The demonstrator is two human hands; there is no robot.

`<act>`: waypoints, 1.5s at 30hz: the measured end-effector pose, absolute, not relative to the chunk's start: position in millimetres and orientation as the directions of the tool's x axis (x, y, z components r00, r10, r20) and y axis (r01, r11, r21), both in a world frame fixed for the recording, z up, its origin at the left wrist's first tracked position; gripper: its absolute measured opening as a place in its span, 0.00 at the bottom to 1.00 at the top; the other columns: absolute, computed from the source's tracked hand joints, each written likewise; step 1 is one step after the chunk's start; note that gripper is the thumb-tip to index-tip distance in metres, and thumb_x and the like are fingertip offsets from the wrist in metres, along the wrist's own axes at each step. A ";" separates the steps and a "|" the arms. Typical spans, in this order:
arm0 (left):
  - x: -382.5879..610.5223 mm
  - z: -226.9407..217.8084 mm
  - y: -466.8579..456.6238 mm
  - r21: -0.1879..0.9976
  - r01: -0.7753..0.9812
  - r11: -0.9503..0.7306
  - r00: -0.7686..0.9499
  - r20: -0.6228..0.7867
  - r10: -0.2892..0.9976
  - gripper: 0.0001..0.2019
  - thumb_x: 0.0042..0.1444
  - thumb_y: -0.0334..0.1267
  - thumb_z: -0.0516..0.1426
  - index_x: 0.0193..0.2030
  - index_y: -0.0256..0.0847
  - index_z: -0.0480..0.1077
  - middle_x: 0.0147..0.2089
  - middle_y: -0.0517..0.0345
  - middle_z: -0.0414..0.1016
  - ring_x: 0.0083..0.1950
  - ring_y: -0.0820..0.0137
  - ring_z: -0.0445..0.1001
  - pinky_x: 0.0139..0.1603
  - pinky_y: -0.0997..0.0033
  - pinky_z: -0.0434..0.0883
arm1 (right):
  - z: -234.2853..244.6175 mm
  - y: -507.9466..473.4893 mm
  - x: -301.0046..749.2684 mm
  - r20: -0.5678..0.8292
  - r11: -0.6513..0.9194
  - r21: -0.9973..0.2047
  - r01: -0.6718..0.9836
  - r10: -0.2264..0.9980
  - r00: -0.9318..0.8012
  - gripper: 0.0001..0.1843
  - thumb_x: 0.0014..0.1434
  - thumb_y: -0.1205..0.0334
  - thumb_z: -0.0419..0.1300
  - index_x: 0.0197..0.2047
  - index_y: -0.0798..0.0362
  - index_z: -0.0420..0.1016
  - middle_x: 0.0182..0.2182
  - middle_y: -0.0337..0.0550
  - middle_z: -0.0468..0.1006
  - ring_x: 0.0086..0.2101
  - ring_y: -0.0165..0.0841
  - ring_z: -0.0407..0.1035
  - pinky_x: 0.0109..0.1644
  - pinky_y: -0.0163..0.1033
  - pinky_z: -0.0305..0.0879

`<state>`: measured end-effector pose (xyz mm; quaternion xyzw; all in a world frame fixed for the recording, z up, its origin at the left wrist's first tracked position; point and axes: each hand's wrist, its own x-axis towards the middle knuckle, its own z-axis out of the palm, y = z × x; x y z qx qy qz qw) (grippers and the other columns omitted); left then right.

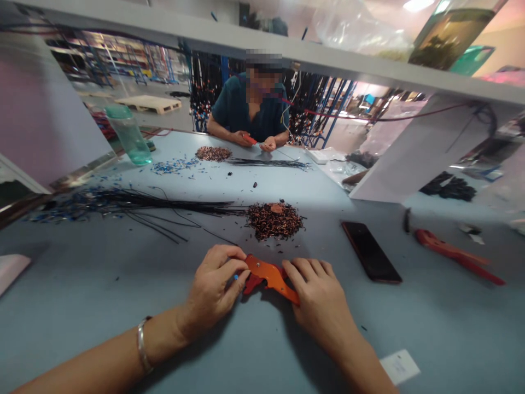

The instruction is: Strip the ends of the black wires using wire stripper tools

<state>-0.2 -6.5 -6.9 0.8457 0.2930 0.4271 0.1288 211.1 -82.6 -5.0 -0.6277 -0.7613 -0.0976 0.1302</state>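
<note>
My right hand (322, 293) is wrapped round the handles of an orange-and-red wire stripper (273, 276), its jaws pointing left. At those jaws my left hand (215, 284) is closed in a pinch, with a small blue wire end (236, 277) showing between the fingers. A thin black wire (217, 235) runs from behind that hand toward a bundle of black wires (180, 206). Just beyond the tool lies a pile of short copper-and-black cut pieces (274, 221). The fingers hide most of the held wire.
A phone (371, 251) and red-handled pliers (455, 254) lie at right; a white tag (400, 366) is near the front. Blue-tipped ends (77, 205) spread left. Across the table a person (250, 109) holds a red tool, near a green bottle (129, 134). A shelf (262, 35) crosses overhead.
</note>
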 end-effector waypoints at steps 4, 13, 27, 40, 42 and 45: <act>-1.2 -4.9 -4.3 0.553 0.322 -0.769 0.418 0.645 0.639 0.06 0.58 0.26 0.58 0.35 0.40 0.73 0.40 0.55 0.71 0.42 0.67 0.72 0.44 0.68 0.72 | -5.5 -82.7 210.5 0.304 0.177 -0.036 0.983 0.939 -0.158 0.28 0.45 0.76 0.60 0.52 0.56 0.72 0.45 0.50 0.78 0.42 0.45 0.67 0.46 0.47 0.57; 3.9 -2.4 -6.3 0.572 0.264 -0.776 0.481 0.620 0.620 0.06 0.58 0.27 0.58 0.35 0.40 0.74 0.40 0.55 0.71 0.43 0.68 0.72 0.45 0.70 0.72 | -4.2 -82.9 205.6 0.308 0.158 -0.047 0.986 0.942 -0.136 0.25 0.47 0.75 0.60 0.51 0.56 0.73 0.43 0.50 0.78 0.41 0.45 0.66 0.46 0.48 0.58; 6.4 -4.9 -8.3 0.563 0.260 -0.784 0.532 0.594 0.603 0.06 0.59 0.25 0.57 0.35 0.38 0.73 0.40 0.54 0.70 0.42 0.67 0.69 0.45 0.68 0.69 | -3.2 -82.3 197.5 0.294 0.198 -0.086 0.976 0.941 -0.165 0.25 0.49 0.74 0.61 0.52 0.56 0.72 0.44 0.50 0.78 0.41 0.45 0.67 0.43 0.48 0.58; 5.4 -4.8 0.0 0.705 0.261 -0.659 0.433 0.525 0.733 0.06 0.60 0.28 0.57 0.34 0.39 0.74 0.38 0.56 0.72 0.41 0.69 0.73 0.45 0.70 0.71 | -2.2 -81.6 201.0 0.227 0.159 -0.166 0.973 0.967 -0.119 0.26 0.48 0.75 0.59 0.52 0.55 0.72 0.45 0.52 0.77 0.42 0.47 0.67 0.47 0.50 0.62; 5.4 -4.9 0.1 0.716 0.248 -0.652 0.432 0.521 0.736 0.06 0.59 0.28 0.57 0.34 0.39 0.74 0.38 0.56 0.72 0.41 0.69 0.73 0.46 0.70 0.71 | -1.4 -81.8 201.2 0.219 0.147 -0.181 0.972 0.970 -0.106 0.27 0.48 0.75 0.59 0.53 0.55 0.72 0.45 0.52 0.77 0.43 0.47 0.68 0.47 0.50 0.63; 5.0 -5.7 0.6 0.754 0.229 -0.616 0.398 0.504 0.766 0.06 0.59 0.30 0.57 0.34 0.40 0.75 0.38 0.56 0.72 0.41 0.69 0.74 0.45 0.70 0.71 | -1.2 -83.3 202.7 0.197 0.119 -0.224 0.967 0.978 -0.075 0.28 0.46 0.75 0.59 0.53 0.55 0.72 0.46 0.52 0.77 0.43 0.47 0.68 0.47 0.50 0.63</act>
